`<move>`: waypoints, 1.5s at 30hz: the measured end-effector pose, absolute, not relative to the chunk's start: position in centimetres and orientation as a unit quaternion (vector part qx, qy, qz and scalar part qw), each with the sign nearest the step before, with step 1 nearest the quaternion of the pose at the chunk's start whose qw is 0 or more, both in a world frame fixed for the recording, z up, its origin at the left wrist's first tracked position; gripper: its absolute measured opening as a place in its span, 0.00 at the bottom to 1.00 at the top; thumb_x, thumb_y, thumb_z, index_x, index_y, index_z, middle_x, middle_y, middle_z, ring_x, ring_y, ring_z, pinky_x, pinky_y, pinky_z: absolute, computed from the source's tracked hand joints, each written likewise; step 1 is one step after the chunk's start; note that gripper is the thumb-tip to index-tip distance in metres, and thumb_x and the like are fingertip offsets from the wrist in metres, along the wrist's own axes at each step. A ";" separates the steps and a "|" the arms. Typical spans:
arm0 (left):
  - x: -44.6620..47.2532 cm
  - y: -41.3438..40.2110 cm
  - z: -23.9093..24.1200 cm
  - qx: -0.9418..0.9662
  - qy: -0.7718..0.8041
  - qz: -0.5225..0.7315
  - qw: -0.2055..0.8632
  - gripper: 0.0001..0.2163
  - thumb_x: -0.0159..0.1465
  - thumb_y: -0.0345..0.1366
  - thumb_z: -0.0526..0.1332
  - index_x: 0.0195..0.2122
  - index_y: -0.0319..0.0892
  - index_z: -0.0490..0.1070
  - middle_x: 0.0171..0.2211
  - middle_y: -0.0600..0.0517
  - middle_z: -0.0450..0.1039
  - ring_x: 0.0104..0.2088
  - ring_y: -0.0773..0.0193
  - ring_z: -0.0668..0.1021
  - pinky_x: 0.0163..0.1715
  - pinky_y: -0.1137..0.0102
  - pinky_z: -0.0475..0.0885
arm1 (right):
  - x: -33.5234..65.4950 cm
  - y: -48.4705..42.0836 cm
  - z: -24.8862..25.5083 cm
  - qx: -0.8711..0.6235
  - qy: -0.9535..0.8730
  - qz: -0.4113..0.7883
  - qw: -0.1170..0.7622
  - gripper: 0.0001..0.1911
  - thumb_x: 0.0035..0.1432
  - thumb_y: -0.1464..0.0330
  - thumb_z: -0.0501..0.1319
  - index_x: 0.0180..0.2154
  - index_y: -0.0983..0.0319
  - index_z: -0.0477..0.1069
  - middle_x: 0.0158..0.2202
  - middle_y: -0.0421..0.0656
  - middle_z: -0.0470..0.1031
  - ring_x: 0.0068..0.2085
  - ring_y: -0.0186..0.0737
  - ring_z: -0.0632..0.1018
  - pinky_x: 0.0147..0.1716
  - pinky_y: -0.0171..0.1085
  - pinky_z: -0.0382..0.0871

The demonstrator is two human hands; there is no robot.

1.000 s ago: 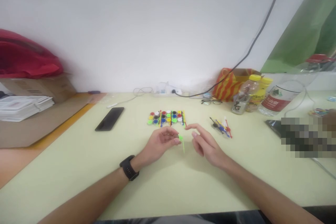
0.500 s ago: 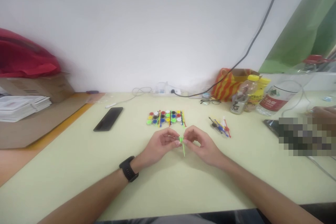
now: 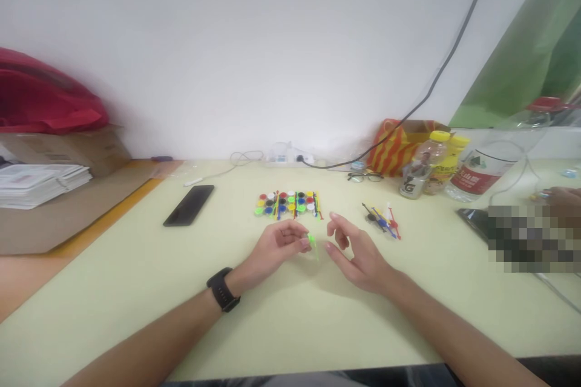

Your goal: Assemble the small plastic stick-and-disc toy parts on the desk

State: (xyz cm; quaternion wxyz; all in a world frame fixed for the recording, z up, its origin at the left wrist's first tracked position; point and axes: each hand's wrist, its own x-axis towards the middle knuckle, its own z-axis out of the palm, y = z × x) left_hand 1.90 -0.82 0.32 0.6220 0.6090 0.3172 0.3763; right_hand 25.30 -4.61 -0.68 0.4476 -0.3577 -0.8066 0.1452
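Observation:
My left hand (image 3: 281,247), with a black watch (image 3: 222,290) on its wrist, pinches a small bright-green plastic arrow-shaped piece (image 3: 312,240) between thumb and fingers. The lower part of the piece is blurred and points down. To its right, my right hand (image 3: 356,254) is open, thumb and fingers apart, a short gap from the green piece. Beyond the hands lie colourful round discs (image 3: 284,202) in rows, with thin arrow-tipped pieces (image 3: 316,204) among them. A loose pile of arrow pieces (image 3: 382,221) in black, yellow, blue, white and red lies past my right hand.
A dark phone (image 3: 189,205) lies at left, near stacked papers (image 3: 43,184) and a cardboard box (image 3: 68,148). Along the back are a power strip (image 3: 284,160), glasses (image 3: 364,177), a striped bag (image 3: 390,148) and bottles (image 3: 414,172). Another person's hand (image 3: 563,202) shows at far right.
My right hand has let go of the green piece, opened and moved slightly right. My left hand still holds the piece in nearly the same place.

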 end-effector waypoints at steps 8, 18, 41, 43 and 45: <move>1.8 -0.8 0.0 0.605 0.313 0.375 0.629 0.15 0.62 0.43 0.73 0.43 0.40 0.75 0.37 0.49 0.78 0.39 0.61 0.82 0.46 0.64 0.78 | 25.2 -4.2 0.1 -0.412 -0.782 0.285 0.372 0.30 0.76 0.52 0.46 0.22 0.59 0.53 0.21 0.37 0.54 0.23 0.34 0.59 0.26 0.38 0.54; 2.0 -1.1 0.3 0.613 0.305 0.352 0.638 0.14 0.63 0.41 0.73 0.43 0.39 0.76 0.40 0.47 0.79 0.43 0.59 0.82 0.49 0.63 0.77 | 24.2 -4.5 0.4 -0.360 -0.731 0.394 0.425 0.12 0.71 0.58 0.59 0.38 0.59 0.67 0.33 0.41 0.71 0.34 0.38 0.72 0.35 0.38 0.69; 1.9 -1.0 0.2 0.609 0.315 0.358 0.634 0.14 0.63 0.41 0.73 0.43 0.38 0.75 0.37 0.48 0.79 0.40 0.60 0.82 0.46 0.64 0.76 | 24.5 -4.5 0.7 -0.374 -0.726 0.377 0.436 0.12 0.68 0.62 0.62 0.34 0.60 0.65 0.30 0.38 0.67 0.30 0.35 0.68 0.32 0.35 0.64; 1.9 -1.1 0.3 0.614 0.318 0.352 0.631 0.15 0.63 0.42 0.73 0.43 0.38 0.75 0.39 0.47 0.80 0.41 0.59 0.82 0.47 0.64 0.76 | 24.2 -4.7 0.7 -0.361 -0.728 0.396 0.427 0.09 0.69 0.63 0.62 0.37 0.60 0.66 0.32 0.39 0.69 0.32 0.35 0.70 0.35 0.36 0.67; 1.9 -1.1 0.4 0.618 0.319 0.342 0.632 0.15 0.63 0.42 0.73 0.43 0.38 0.75 0.40 0.46 0.80 0.42 0.57 0.83 0.48 0.63 0.76 | 24.1 -4.7 0.7 -0.356 -0.731 0.403 0.419 0.08 0.70 0.64 0.61 0.38 0.60 0.67 0.33 0.39 0.71 0.33 0.35 0.71 0.35 0.36 0.67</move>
